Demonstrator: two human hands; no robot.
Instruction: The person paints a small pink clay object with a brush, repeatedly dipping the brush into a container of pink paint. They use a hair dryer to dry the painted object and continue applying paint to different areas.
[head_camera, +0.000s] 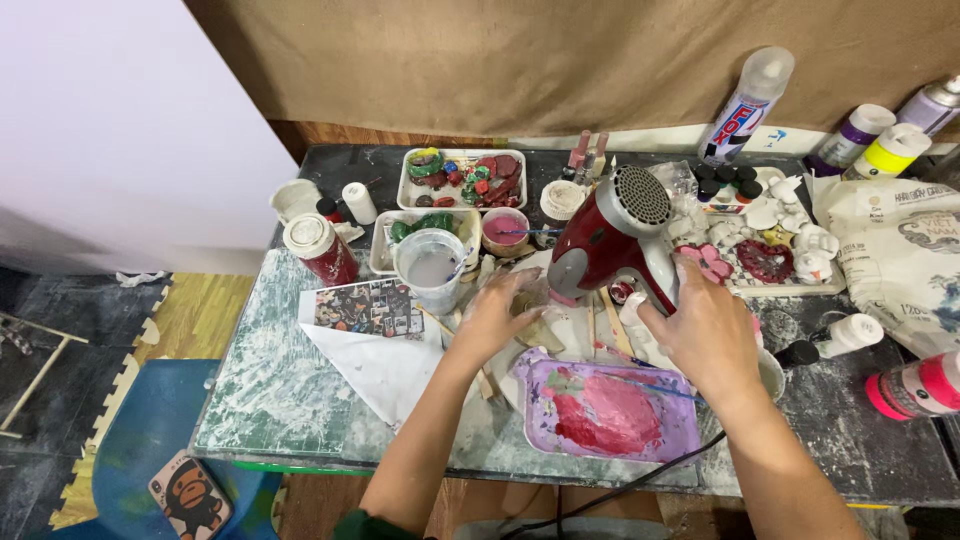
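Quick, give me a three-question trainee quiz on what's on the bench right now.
1. True or false: the right hand grips the red hair dryer.
2. What does the left hand rest on? A) the pale flat piece under the dryer's nozzle B) a spray can C) a phone
3. What colours of paint are smeared in the palette tray nearest the person?

Key
1. True: its fingers wrap the dryer's handle.
2. A.
3. Red paint on a purple ground.
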